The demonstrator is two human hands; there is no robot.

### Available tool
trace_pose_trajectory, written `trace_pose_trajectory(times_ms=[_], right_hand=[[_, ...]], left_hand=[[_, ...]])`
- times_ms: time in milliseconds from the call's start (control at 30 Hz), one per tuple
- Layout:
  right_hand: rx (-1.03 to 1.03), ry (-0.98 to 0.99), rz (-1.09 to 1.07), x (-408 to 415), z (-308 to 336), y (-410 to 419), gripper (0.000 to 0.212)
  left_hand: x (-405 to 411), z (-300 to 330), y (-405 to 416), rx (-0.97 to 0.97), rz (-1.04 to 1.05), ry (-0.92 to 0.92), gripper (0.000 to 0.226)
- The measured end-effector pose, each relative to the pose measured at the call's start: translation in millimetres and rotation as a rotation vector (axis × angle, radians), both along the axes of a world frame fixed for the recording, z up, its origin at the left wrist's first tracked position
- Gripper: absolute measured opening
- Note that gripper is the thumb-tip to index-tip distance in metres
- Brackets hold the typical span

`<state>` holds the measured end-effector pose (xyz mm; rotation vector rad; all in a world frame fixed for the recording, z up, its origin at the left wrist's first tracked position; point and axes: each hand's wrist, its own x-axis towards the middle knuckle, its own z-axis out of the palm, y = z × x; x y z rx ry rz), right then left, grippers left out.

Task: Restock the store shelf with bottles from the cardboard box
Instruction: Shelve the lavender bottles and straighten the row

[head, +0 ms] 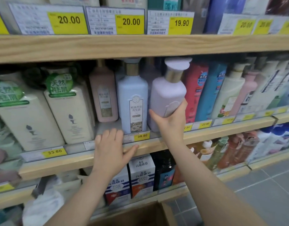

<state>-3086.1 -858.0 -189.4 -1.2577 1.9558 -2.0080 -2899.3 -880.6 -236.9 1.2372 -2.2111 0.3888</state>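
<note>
Here our right hand [170,119] has its fingers [154,115] and thumb wrapped round the lower body of the lilac bottle [167,93], holding it tilted, cap leaning right, just above the front edge of the middle shelf [205,136]. We judge the tilt is there to slip the tall cap under the shelf above [140,46] and into the gap between the blue bottle [132,101] and the red bottle [195,88]. Our left hand [112,144] holds nothing: its fingers lie relaxed over the shelf's front edge beside the 39.90 tag [141,135], thumb along the wood, probably to steady us. Behind it, the pink bottle [104,95] stands well back from the edge, leaving bare shelf in front, likely the next slot to fill. The box [140,214] sits open below, near the floor [262,193]; its contents are out of view.
</note>
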Motion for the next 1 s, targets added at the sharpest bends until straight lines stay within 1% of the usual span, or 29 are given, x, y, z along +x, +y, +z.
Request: trace_pose_trajectory(times_ms=[67, 133, 200, 333, 433, 600, 767, 867, 1000], right_hand=[[0.051, 0.033, -0.029, -4.1, 5.7, -6.5, 0.091], [0.115, 0.074, -0.011, -8.2, 11.6, -12.0, 0.092], [0.162, 0.109, 0.026, -9.1, 15.6, -15.8, 0.092], [0.2, 0.103, 0.132, -12.8, 11.0, -12.1, 0.089], [0.323, 0.176, 0.195, -18.1, 0.3, 0.1, 0.089], [0.369, 0.246, 0.11, -10.7, 0.9, -1.7, 0.082], [0.425, 0.302, 0.177, -16.9, 1.1, 5.3, 0.08], [0.483, 0.372, 0.143, -17.9, 4.4, 7.0, 0.077], [0.523, 0.312, 0.186, -16.9, 10.0, 10.5, 0.069]], left_hand=[[-0.2, -1.0, -1.0, 0.004, 0.007, -0.007, 0.051], [-1.0, -0.6, -1.1, 0.022, 0.019, -0.013, 0.056], [-1.6, 0.7, -0.4, 0.044, 0.026, -0.008, 0.062], [-2.5, 2.9, 1.8, 0.087, 0.044, -0.017, 0.079], [-3.5, 4.6, 4.1, 0.108, 0.064, -0.028, 0.085], [-3.4, 5.1, 4.4, 0.118, 0.059, -0.032, 0.086], [-3.8, 2.8, 3.4, 0.096, 0.062, -0.023, 0.084], [-3.5, 2.1, 1.8, 0.101, 0.065, -0.034, 0.085], [-1.5, 5.3, 4.1, 0.153, 0.044, -0.041, 0.083]])
